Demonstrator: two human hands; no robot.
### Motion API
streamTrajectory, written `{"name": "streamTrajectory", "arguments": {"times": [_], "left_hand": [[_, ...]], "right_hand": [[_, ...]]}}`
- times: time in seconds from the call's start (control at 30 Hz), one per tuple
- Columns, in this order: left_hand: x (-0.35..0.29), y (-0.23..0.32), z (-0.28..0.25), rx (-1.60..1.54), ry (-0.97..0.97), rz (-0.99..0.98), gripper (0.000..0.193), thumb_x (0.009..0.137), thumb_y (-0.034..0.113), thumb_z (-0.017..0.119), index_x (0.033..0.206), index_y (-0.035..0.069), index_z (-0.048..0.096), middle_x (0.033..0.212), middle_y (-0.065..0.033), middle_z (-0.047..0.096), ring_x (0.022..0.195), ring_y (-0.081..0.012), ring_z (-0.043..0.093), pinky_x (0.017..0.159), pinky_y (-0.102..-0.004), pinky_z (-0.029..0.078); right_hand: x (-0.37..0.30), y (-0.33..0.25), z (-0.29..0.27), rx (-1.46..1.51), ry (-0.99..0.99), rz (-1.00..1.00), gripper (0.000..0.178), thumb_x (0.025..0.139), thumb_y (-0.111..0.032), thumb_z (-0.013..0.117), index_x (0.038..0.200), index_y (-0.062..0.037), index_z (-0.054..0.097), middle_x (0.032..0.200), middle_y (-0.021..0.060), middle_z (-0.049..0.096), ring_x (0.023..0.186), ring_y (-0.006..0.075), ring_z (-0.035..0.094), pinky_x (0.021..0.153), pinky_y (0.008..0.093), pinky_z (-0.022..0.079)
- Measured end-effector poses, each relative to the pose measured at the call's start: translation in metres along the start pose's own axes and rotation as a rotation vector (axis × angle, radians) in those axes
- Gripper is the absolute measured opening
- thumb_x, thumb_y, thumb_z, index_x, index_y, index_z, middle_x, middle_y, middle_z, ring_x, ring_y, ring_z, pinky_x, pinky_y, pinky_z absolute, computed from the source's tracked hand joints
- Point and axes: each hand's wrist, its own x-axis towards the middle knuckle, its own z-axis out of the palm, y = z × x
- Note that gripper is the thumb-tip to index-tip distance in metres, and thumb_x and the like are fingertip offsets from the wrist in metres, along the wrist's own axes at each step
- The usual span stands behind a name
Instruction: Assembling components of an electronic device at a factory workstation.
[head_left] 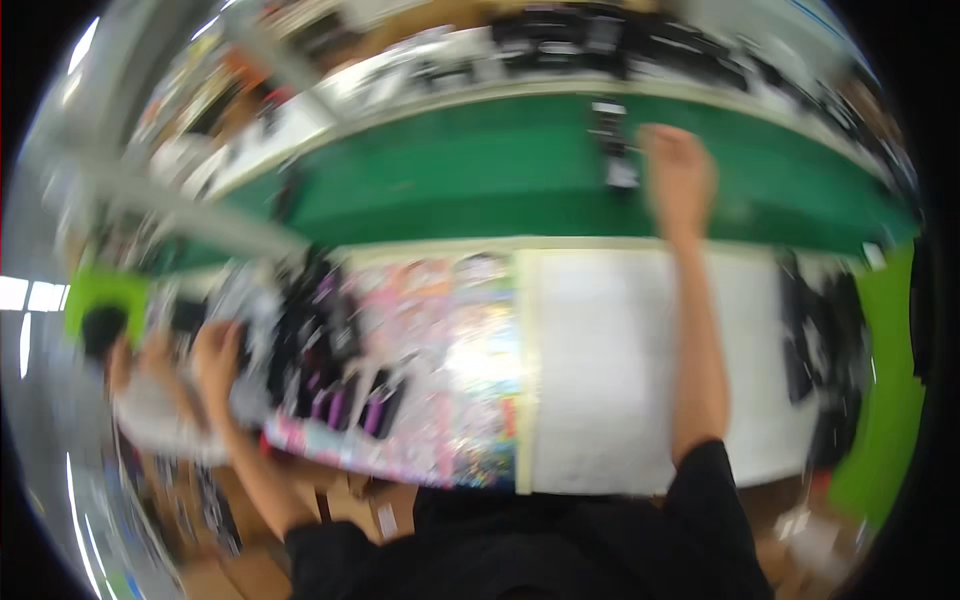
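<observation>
My right hand [680, 175] reaches out over the green belt [440, 180], its fingers smeared by motion. Just left of it on the belt lies a narrow black item with pale patches [613, 145]; I see no clear contact. Far to the left, my left hand [218, 355] is raised beside clear plastic bags [258, 305] and a heap of black packaged items [315, 325]. Its fingers look bent but blurred, and whether they hold anything is unclear. Two black and purple pieces [378, 405] lie apart from the heap, on a colourful printed sheet [430, 400].
Right of the printed sheet is a white work surface [600, 370], with more black items [830, 350] at its right end. Another person's hands [155, 355] work at the far left. Beyond the belt runs a shelf with black goods [560, 45]. Cardboard boxes [255, 575] stand below.
</observation>
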Motion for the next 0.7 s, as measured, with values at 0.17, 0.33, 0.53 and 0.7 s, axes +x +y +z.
{"name": "streamTrajectory", "arguments": {"times": [0.17,0.33,0.53,0.7], "left_hand": [[0.029,0.213,0.034,-0.234,0.252,0.324,0.015,0.086,0.003,0.054,0.098,0.0,0.064,0.097,-0.0097,0.057,0.086,-0.0163,0.056,0.076,-0.0265,0.045],[0.041,0.387,0.15,-0.566,0.314,0.741,0.018,0.08,-0.003,0.061,0.096,0.002,0.066,0.094,-0.0082,0.058,0.088,-0.0196,0.057,0.077,-0.0288,0.046],[0.029,0.43,0.215,-0.857,0.357,0.605,0.017,0.078,-0.006,0.061,0.094,0.001,0.065,0.095,-0.0083,0.055,0.083,-0.0186,0.055,0.069,-0.0283,0.046],[0.011,0.42,0.267,-0.886,0.145,0.374,0.021,0.079,-0.005,0.061,0.1,0.0,0.06,0.098,-0.0095,0.054,0.085,-0.0177,0.055,0.067,-0.0273,0.045]], "right_hand": [[-0.032,-0.074,0.039,0.274,-1.011,0.158,0.045,0.09,-0.042,0.048,0.092,-0.0004,0.066,0.079,0.0106,0.068,0.065,0.0155,0.063,0.064,0.0307,0.05],[-0.03,-0.064,0.015,0.627,-1.023,0.497,0.053,0.095,-0.046,0.032,0.103,0.0005,0.058,0.079,0.009,0.065,0.067,0.0166,0.061,0.06,0.0299,0.05],[0.001,-0.039,0.01,0.749,-0.582,0.55,0.044,0.095,-0.042,0.036,0.086,-0.0049,0.058,0.077,0.0032,0.057,0.068,0.0128,0.058,0.054,0.0263,0.046],[-0.001,0.013,0.024,0.4,-0.488,0.308,0.033,0.087,-0.03,0.054,0.073,-0.0002,0.057,0.062,0.0043,0.057,0.056,0.0128,0.053,0.052,0.0265,0.044]]}}
